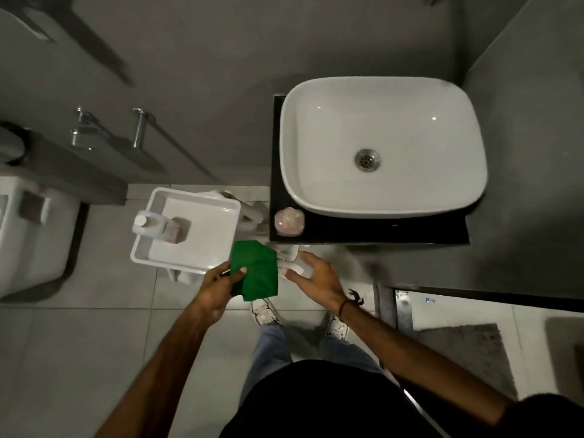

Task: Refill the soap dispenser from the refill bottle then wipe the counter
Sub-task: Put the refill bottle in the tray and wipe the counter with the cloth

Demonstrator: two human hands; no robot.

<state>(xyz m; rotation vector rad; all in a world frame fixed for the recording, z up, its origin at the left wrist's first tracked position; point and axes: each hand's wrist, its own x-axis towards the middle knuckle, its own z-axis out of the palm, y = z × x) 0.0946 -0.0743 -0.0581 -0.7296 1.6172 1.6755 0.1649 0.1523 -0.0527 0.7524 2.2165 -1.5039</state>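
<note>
My left hand [218,286] pinches a folded green cloth [255,270] by its left edge, holding it in the air in front of the black counter [379,230]. Just to the cloth's right, my right hand [316,276] hovers with fingers spread and nothing in it. A pinkish soap dispenser [289,221], seen from above, stands on the counter's front left corner beside the white basin [384,145]. The white refill bottle [161,227], capped and holding pinkish liquid, lies in a white tray [202,248] left of the counter.
The basin fills most of the counter, leaving a bare black strip along its front edge. A toilet [28,235] stands at the far left, chrome wall fittings [139,128] above it. A grey mat [467,352] lies on the tiled floor at right.
</note>
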